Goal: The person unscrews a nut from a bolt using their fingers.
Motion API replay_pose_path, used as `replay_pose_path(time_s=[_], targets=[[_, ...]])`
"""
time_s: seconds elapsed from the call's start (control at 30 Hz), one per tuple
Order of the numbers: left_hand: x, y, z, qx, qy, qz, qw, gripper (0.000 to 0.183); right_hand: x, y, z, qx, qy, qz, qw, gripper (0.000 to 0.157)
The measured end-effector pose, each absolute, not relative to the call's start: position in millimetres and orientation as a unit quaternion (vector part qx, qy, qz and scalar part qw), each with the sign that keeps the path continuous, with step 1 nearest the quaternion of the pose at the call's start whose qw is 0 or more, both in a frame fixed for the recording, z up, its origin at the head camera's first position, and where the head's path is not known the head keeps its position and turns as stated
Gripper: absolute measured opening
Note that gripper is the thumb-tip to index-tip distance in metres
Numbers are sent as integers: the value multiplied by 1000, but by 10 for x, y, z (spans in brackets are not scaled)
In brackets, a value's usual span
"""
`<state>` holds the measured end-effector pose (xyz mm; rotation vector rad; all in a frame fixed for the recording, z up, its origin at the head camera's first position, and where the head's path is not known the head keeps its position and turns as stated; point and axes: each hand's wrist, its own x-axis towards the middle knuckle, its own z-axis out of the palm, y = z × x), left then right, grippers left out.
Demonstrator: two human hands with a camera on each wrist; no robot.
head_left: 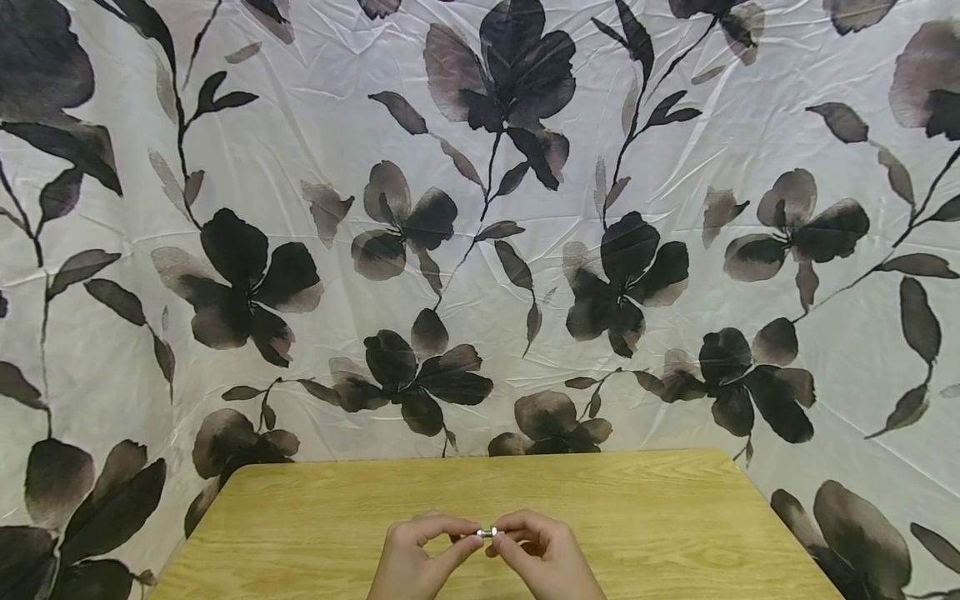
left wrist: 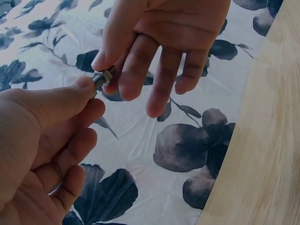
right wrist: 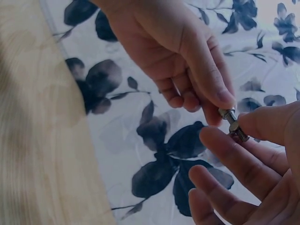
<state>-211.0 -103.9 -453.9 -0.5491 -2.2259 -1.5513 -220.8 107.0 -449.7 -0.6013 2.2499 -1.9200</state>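
Observation:
A small metal bolt (head_left: 486,533) lies sideways between both hands, above the wooden table (head_left: 315,508). My left hand (head_left: 420,552) pinches its head end between thumb and index finger. Partway along the thread sits a hex nut (right wrist: 234,127), with the threaded tip sticking out past it. The thumb and index finger of my right hand (head_left: 549,553) pinch the nut end. In the left wrist view, bare bolt thread (left wrist: 98,82) shows between the left thumb and the nut. The other right fingers hang loosely extended, and the left ones are loosely curled.
A white cloth with dark flowers (head_left: 525,275) hangs behind the table and along its sides. The table's rounded far edge (head_left: 480,458) lies beyond the hands.

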Motion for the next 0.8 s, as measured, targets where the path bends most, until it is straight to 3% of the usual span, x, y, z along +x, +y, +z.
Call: replay_pose_path(time_s=[0.53,0.8], targets=[[-2100,-1047,-4547,-187,-792,-552,185,8,-2176,1049,-4480,-217,757,-617,13,19],[-2101,-1046,-4542,-188,-794,-548,186,8,-2160,1048,-4481,-204,741,-639,19,36]])
